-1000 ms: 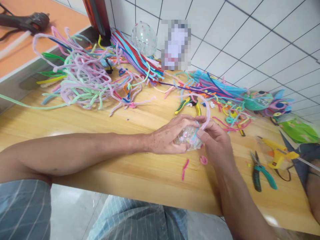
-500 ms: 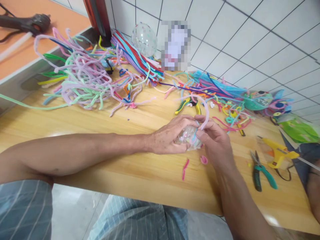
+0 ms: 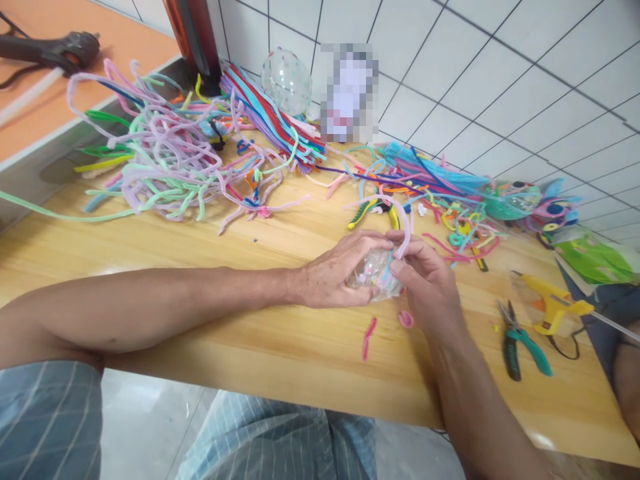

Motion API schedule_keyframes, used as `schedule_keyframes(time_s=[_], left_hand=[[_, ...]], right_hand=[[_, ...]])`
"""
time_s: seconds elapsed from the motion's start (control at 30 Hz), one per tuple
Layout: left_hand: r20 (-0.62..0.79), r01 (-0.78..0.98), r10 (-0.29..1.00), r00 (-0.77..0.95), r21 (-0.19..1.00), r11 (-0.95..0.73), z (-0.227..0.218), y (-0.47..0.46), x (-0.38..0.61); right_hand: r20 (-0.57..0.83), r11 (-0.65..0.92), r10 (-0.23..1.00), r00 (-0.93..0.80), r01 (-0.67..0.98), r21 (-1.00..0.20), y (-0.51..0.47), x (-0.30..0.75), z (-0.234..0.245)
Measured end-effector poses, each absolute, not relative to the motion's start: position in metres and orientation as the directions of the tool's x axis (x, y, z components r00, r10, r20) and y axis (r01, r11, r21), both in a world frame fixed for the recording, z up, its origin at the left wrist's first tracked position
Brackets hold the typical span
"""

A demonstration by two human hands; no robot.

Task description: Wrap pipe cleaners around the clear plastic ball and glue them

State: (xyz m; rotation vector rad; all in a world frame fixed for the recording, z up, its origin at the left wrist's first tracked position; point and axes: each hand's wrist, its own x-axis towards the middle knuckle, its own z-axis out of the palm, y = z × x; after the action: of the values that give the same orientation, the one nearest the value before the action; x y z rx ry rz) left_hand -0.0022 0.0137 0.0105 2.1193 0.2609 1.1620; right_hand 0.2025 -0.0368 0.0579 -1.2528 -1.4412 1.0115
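My left hand [image 3: 334,270] cups a small clear ball [image 3: 374,277] with coloured bits inside, just above the wooden table [image 3: 200,247]. My right hand [image 3: 430,287] presses against the ball's right side, with its fingers pinching a lilac pipe cleaner [image 3: 406,223] that arcs up and over from the ball. Both hands are closed round these pieces. A short pink pipe-cleaner piece [image 3: 369,337] and a pink coil [image 3: 406,319] lie on the table just in front of the hands.
A tangle of pastel pipe cleaners [image 3: 165,160] covers the far left. Straight bundles [image 3: 273,117] and a clear ball [image 3: 287,80] lie by the tiled wall. Yellow-handled pliers [image 3: 373,210], teal pliers [image 3: 520,343] and a yellow glue gun [image 3: 555,303] lie to the right.
The lilac pipe cleaner's loop has bent down closer over the ball. Both hands stay in almost the same place.
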Motion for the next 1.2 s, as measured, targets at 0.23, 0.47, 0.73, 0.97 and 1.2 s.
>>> schedule_keyframes(time_s=[0.23, 0.47, 0.73, 0.97, 1.2], left_hand=[[0.599, -0.105, 0.523, 0.606, 0.713, -0.694, 0.012, 0.013, -0.004], [0.566, -0.100, 0.524, 0.637, 0.734, -0.671, 0.012, 0.018, -0.004], [0.609, -0.115, 0.500, 0.616, 0.697, -0.707, 0.006, 0.021, -0.001], [0.595, -0.108, 0.512, 0.619, 0.711, -0.695, 0.008, 0.019, -0.001], [0.597, -0.101, 0.510, 0.620, 0.705, -0.702, 0.007, 0.020, 0.001]], right_hand=[[0.314, 0.328, 0.943, -0.108, 0.445, -0.833, -0.036, 0.216, 0.066], [0.513, 0.622, 0.743, -0.429, 0.726, -0.294, -0.051, 0.222, 0.101], [0.364, 0.675, 0.717, -0.594, 0.722, -0.152, -0.050, 0.218, 0.111], [0.373, 0.685, 0.685, -0.626, 0.727, -0.040, -0.052, 0.217, 0.114], [0.380, 0.667, 0.675, -0.632, 0.744, 0.054, -0.056, 0.211, 0.115]])
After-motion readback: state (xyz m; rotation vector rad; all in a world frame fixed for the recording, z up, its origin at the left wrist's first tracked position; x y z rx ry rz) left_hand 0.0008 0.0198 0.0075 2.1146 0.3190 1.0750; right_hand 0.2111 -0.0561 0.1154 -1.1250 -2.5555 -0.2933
